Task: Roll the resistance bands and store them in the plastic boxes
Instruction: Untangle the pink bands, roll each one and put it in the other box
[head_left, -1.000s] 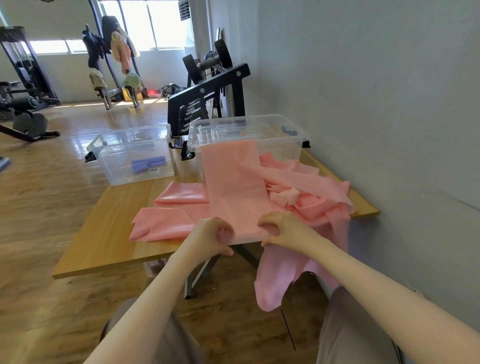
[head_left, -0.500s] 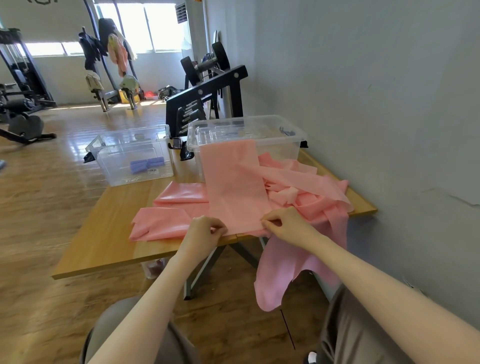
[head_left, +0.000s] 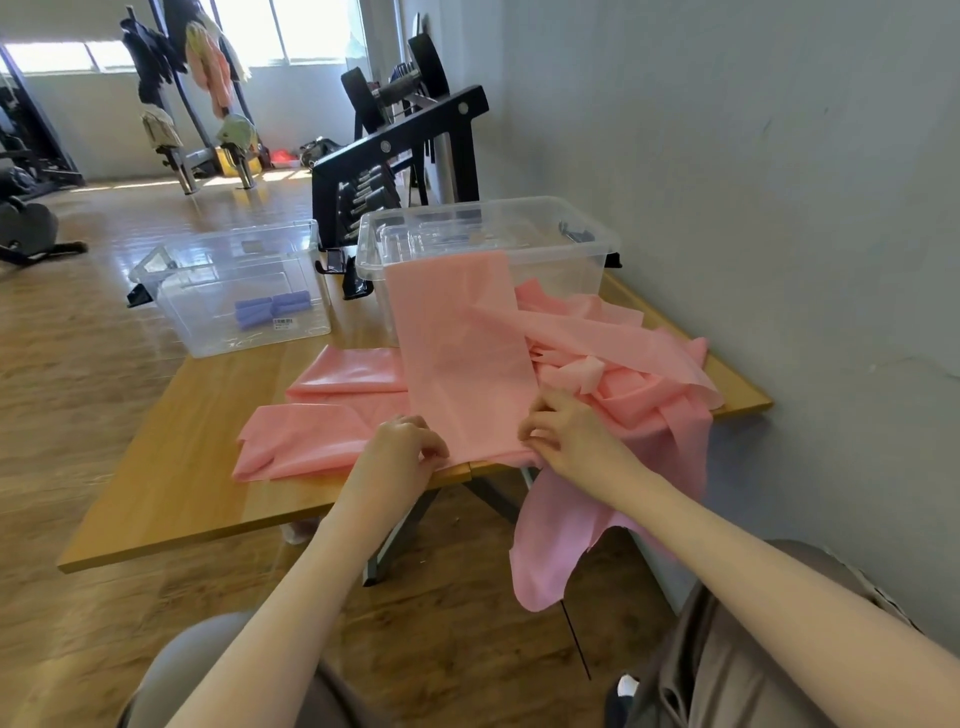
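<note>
A long pink resistance band (head_left: 462, 348) runs flat from the rim of the near clear plastic box (head_left: 571, 244) down to the table's front edge. My left hand (head_left: 402, 449) pinches its near left corner and my right hand (head_left: 558, 434) pinches its near right corner. More pink bands (head_left: 613, 364) lie heaped on the right, one hanging off the table edge (head_left: 550, 545). Further pink bands (head_left: 311, 441) lie flat at the left. A second clear box (head_left: 234, 291) at the back left holds purple rolled bands (head_left: 270, 309).
The wooden table (head_left: 171, 493) stands against a grey wall (head_left: 779, 208) on the right. A black dumbbell rack (head_left: 395, 156) stands behind the boxes. Gym machines and hanging clothes (head_left: 208, 67) fill the far room. My knees show below the table edge.
Both hands have slid forward along the band's near end and now pinch its corners with the fingertips. The view has shifted slightly.
</note>
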